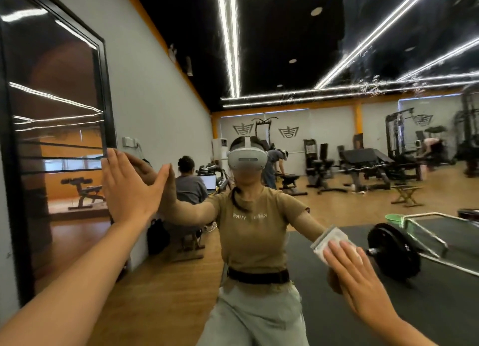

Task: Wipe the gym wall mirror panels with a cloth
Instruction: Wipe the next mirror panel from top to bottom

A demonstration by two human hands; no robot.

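1. The person stands close against the wall mirror (298,91), both arms stretched out to it, and the glass fills most of the view with their own reflection.
2. The left hand (129,185) lies flat on the glass near the mirror's left edge, fingers straight and together, thumb spread out to the right. It holds nothing; its palm meets its mirrored twin.
3. Just left of that hand runs the black frame (103,86) of a dark glazed panel set in the grey wall.
4. The right hand (355,278) is lower and over to the right, also flat with fingers straight, pressing the cloth (326,242) against the glass.
5. The cloth is pale grey-white and folded. Most of it sits under the fingers and palm; its upper left part sticks out past the fingertips, so the cloth lies between hand and mirror and a little above the hand.
6. I cannot tell whether the thumb hooks round the cloth's edge; the fingers plainly do not curl.
7. In the reflection, a barbell (394,255) with a black plate lies on dark matting just right of the cloth, with a green tub (394,218) behind it.
8. Further back in the glass are weight benches (363,164), a seated person (189,182) at a laptop, and bright strip lights (228,42) on a black ceiling.
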